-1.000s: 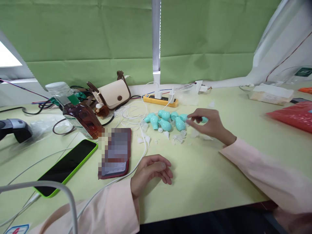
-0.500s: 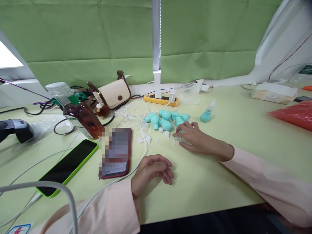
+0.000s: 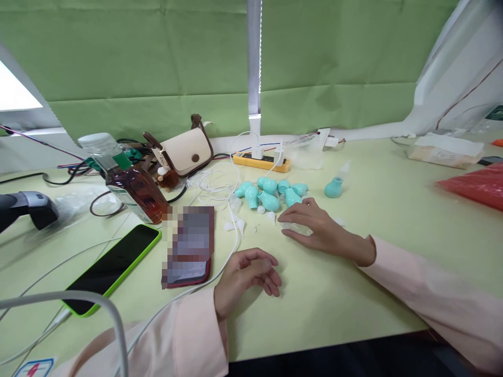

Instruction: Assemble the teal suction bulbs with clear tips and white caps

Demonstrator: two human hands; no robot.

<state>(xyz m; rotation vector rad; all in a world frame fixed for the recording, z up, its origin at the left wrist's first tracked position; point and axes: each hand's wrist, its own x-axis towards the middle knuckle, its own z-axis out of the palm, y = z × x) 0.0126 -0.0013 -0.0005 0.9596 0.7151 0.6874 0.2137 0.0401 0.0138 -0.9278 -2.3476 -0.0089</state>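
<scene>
My right hand curls its thumb and fingers around a small clear plastic piece, mostly hidden by the palm. Just beyond the fingertips lies a cluster of glossy teal squeeze bulbs. Small white nozzle-like pieces are scattered left of that hand, and a pale one shows partly behind it. Apart from the cluster, a teal bulb with a translucent tip stands at the right. My left hand rests on the table, fingers loosely bent and apart, holding nothing.
At left are a phone in a red case, a green-edged phone and a bottle of brown liquid. A cream handbag and a yellow power strip sit behind, with white cables. A red bag lies far right.
My right hand's fingers have drawn back slightly from the bulbs and closed around the clear piece, which shows between thumb and fingers. The left hand has stayed put.
</scene>
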